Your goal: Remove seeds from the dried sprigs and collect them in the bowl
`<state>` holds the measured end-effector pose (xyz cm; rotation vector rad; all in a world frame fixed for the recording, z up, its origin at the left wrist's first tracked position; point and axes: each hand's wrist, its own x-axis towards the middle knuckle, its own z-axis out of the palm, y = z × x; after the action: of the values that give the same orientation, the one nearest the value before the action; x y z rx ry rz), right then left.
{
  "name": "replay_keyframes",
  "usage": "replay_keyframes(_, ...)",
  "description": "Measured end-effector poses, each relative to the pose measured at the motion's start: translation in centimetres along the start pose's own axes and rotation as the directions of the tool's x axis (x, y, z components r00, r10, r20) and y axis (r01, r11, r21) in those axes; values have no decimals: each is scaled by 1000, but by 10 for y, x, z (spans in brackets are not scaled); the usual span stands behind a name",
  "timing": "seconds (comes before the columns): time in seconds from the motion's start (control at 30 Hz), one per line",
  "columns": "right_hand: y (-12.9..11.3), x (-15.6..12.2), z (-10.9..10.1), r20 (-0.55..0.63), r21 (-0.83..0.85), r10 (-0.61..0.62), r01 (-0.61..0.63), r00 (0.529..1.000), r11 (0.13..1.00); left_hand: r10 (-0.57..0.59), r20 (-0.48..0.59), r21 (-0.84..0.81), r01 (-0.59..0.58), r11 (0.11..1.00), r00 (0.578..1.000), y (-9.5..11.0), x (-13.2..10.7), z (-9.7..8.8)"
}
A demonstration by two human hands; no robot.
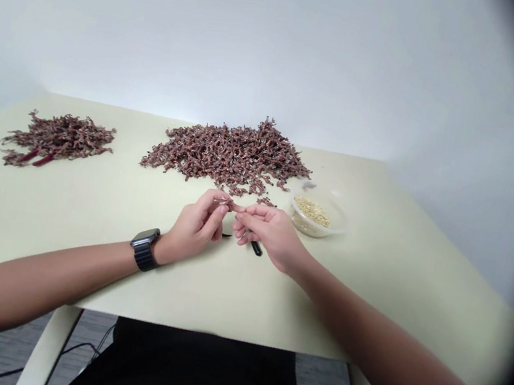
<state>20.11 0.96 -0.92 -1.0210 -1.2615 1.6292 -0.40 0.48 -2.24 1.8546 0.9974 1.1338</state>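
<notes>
My left hand is closed in a pinch on a small reddish-brown piece, its exact kind too small to tell. Facing it, my right hand has thumb and forefinger pressed together at the piece's right end. What lies between those right fingertips is too small to make out. Under the hands rests a tool with a black handle, mostly hidden. Just beyond them spreads a large heap of similar brown pieces.
A clear plastic bowl with tiny gold-coloured bits stands right of the heap. On the left is a smaller pile of brown pieces, with two dark red handles at its front. The pale table meets a white wall.
</notes>
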Motion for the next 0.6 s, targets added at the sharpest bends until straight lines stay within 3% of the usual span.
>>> replay_keyframes(0.17, -2, 0, -4, -12, -97, -55, 53, 998, 994, -10, -28, -108, 7, 994, 1000, -2, 6, 1)
replay_keyframes(0.27, -2, -1, -5, -41, -216, -167, 155, 985, 964, -66, -30, -190, 59, 980, 997, -2, 10, 1)
replay_keyframes(0.4, -3, -5, -4, -40, -365, -302, 268, 952, 892, -150, 105, -233, 171, 957, 983, 1, 11, -3)
replay_keyframes(0.6, -2, -11, -1, -39, -468, -360, 302, 932, 831, -174, 309, -268, 261, 927, 935, 6, 11, -8)
